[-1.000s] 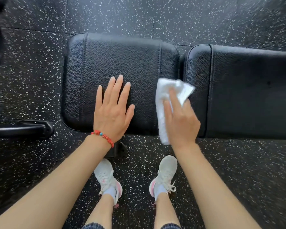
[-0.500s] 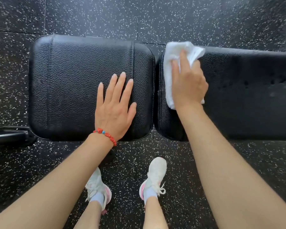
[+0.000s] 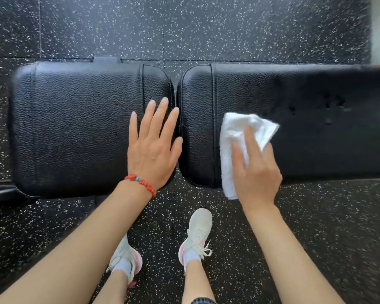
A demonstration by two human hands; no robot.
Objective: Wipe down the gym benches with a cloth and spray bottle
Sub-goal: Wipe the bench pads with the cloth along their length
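Change: since half a second ago the right hand has drawn the cloth from the far edge of the long pad back toward the near edge; the left hand has stayed flat on the short pad.
Floor: black rubber with white speckles, seams showing beyond the bench.
Tabletop, long pad: black pebbled vinyl running off the right edge of view; dark spots sit further right, possibly spray droplets, too blurred to be sure.
Tabletop, short pad: same vinyl, just left of the long pad, a narrow gap between them.
Left hand: palm down, fingers straight and slightly spread, resting on the short pad's right end.
Right hand: fingers straight, pressing the cloth flat onto the long pad's left end rather than clutching it.
Cloth: white, folded, soft and rumpled; its near end hangs past the pad's front edge.
Shoes: white trainers on the floor below the bench.
Bracelet: red beads on the left wrist.
Spray bottle: not in view.
Risk: the cloth is only pressed, not held, so a fast stroke could leave it bunched or let it slip off the near edge; short strokes may also miss the spots further right.
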